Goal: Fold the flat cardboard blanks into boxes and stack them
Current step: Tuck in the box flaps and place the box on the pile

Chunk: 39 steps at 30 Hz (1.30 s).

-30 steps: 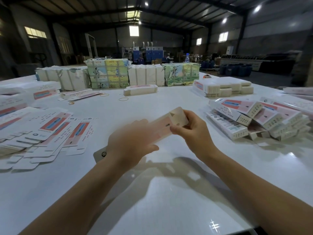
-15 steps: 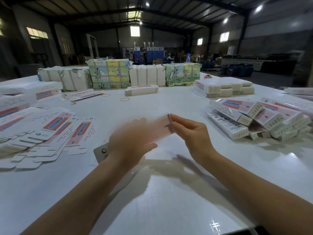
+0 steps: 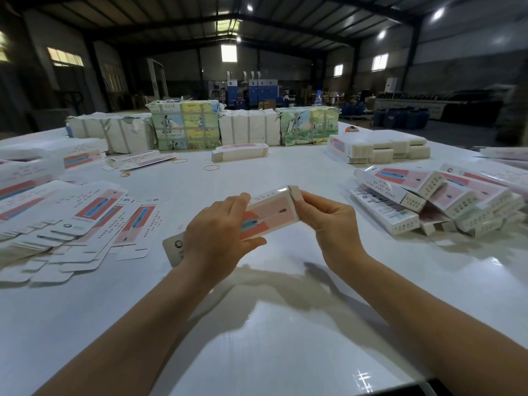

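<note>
- Holding a half-folded box (image 3: 268, 214) up over the white table (image 3: 285, 324) in the head view; left hand (image 3: 217, 238) is wrapped around its near end.
- Right hand (image 3: 328, 221) pinches the far end flap.
- Flat blanks (image 3: 85, 221) fan out on the left, finished boxes (image 3: 434, 201) are piled on the right.

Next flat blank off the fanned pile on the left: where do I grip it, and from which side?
Probably the top blank's near end, coming from the table's bare middle: its rounded tabs overhang the fanned sheets beneath, giving an edge to pinch.
</note>
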Tool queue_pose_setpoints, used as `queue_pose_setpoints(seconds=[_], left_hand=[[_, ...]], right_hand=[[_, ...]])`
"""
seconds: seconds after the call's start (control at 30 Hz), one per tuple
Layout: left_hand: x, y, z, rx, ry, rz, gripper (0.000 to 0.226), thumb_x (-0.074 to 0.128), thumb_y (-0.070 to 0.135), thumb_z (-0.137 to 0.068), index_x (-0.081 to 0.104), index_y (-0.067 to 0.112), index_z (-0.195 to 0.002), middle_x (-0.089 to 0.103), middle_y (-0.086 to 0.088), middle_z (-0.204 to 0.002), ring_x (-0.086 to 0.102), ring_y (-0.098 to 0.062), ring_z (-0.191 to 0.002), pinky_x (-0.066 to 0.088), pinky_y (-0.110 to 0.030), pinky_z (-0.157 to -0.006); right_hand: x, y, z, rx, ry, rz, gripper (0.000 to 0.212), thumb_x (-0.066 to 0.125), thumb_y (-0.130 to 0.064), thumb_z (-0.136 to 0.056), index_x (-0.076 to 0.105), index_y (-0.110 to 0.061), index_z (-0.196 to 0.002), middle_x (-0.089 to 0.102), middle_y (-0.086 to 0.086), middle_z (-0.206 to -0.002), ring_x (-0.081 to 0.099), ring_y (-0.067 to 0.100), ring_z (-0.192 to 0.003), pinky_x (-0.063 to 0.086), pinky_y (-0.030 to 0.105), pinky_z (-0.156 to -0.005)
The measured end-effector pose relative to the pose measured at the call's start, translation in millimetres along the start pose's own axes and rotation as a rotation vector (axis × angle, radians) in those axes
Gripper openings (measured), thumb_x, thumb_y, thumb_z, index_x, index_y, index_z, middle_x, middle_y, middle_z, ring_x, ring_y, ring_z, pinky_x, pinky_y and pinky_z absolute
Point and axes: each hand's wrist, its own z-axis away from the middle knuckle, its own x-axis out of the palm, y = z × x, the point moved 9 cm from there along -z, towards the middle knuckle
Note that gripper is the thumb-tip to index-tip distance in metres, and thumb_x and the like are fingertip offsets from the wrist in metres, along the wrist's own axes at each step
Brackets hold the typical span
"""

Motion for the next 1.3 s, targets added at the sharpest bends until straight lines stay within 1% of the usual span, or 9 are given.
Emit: queue_pose_setpoints(seconds=[0.1, 0.23, 0.5, 0.67, 0.87, 1.0, 1.13, 1.23, 1.3], left_hand=[[0.5, 0.6, -0.6, -0.006, -0.026, -0.012, 0.074, 0.087, 0.043, -0.055, 0.062, 0.003, -0.113, 0.070, -0.014, -0.092, 0.066, -0.030, -0.068, 0.055, -0.039, -0.053], [1.0, 1.7, -0.3, 0.016, -0.066, -0.042, 0.073, 0.088, 0.042, -0.054, 0.063, 0.002, -0.110, 0.070, -0.015, -0.092, 0.066, -0.032, -0.067, 0.055, -0.039, -0.055], [8.0, 2.5, 0.2, 0.004, -0.153, -0.164, 0.076, 0.089, 0.047, -0.049, 0.065, 0.000, -0.105, 0.069, -0.013, -0.083, 0.064, -0.029, -0.059, 0.052, -0.033, -0.048], [11.9, 5.1, 2.9, -0.011, -0.169, -0.147, 0.074, 0.089, 0.047, -0.048, 0.066, 0.001, -0.101, 0.068, -0.011, -0.076, 0.062, -0.026, -0.054, 0.050, -0.030, -0.044], [11.2, -6.4, 0.5, -0.116, -0.165, -0.071, 0.067, 0.080, 0.044, -0.067, 0.058, 0.007, -0.119, 0.067, -0.010, -0.094, 0.064, -0.026, -0.070, 0.052, -0.034, -0.054], [5.6, -17.7, -3.3, -0.117, -0.146, -0.006, 0.064, 0.077, 0.036, -0.074, 0.052, 0.010, -0.127, 0.065, -0.008, -0.105, 0.062, -0.027, -0.080, 0.050, -0.034, -0.062], [12.8, -11.8, -1.2, 0.015, -0.234, -0.006, 0.064, 0.075, 0.039, -0.075, 0.050, 0.014, -0.128, 0.063, -0.005, -0.106, 0.057, -0.021, -0.078, 0.041, -0.028, -0.059], [22.1, -15.4, 3.1, 0.041, -0.329, -0.027, 0.067, 0.064, 0.049, -0.082, 0.036, 0.022, -0.137, 0.056, 0.003, -0.119, 0.050, -0.012, -0.087, 0.037, -0.022, -0.066], [30.9, -20.2, 8.8, 0.020, -0.436, -0.026, 0.069, 0.058, 0.053, -0.084, 0.028, 0.026, -0.140, 0.050, 0.007, -0.126, 0.051, -0.012, -0.099, 0.042, -0.022, -0.077]], right_hand=[[-6.9, -9.6, 1.1, -0.116, 0.072, 0.212, 0.024, 0.064, -0.016, -0.089, 0.071, -0.039, -0.085, 0.060, -0.005, -0.084, 0.059, -0.003, -0.074, 0.046, 0.010, -0.066], [-4.2, -14.4, 3.6, -0.191, 0.047, 0.374, 0.031, 0.061, -0.010, -0.090, 0.069, -0.040, -0.088, 0.059, -0.002, -0.075, 0.054, 0.001, -0.065, 0.043, 0.013, -0.061], [20.2, -23.5, 16.1, -0.482, 0.023, 0.905, 0.026, 0.049, -0.006, -0.087, 0.069, -0.010, -0.103, 0.048, 0.000, -0.079, 0.044, 0.011, -0.068, 0.036, 0.008, -0.059], [23.7, -23.8, 23.4, -0.551, 0.043, 0.999, 0.014, 0.055, 0.001, -0.087, 0.067, -0.003, -0.094, 0.038, -0.004, -0.074, 0.038, 0.013, -0.059, 0.031, 0.011, -0.055], [20.0, -24.8, 18.3, -0.472, 0.060, 0.774, 0.031, 0.058, -0.001, -0.089, 0.064, -0.006, -0.118, 0.052, 0.000, -0.088, 0.049, 0.001, -0.068, 0.037, 0.004, -0.064], [21.6, -27.8, 15.1, -0.508, -0.031, 0.792, 0.059, 0.067, -0.005, -0.082, 0.045, -0.008, -0.137, 0.050, 0.008, -0.126, 0.053, 0.016, -0.105, 0.047, 0.020, -0.084], [40.1, -22.7, 22.6, -0.648, -0.219, 1.026, 0.084, 0.076, -0.011, -0.075, 0.028, -0.010, -0.144, 0.034, 0.016, -0.145, 0.033, 0.027, -0.129, 0.034, 0.031, -0.106], [54.7, -17.9, 31.1, -0.781, -0.307, 1.137, 0.065, 0.075, -0.012, -0.075, 0.048, 0.002, -0.133, 0.054, 0.019, -0.128, 0.046, 0.037, -0.117, 0.048, 0.049, -0.094], [61.0, -11.6, 35.1, -0.822, -0.377, 1.215, 0.058, 0.075, -0.013, -0.074, 0.055, 0.004, -0.125, 0.060, 0.020, -0.119, 0.054, 0.041, -0.106, 0.052, 0.050, -0.082]])
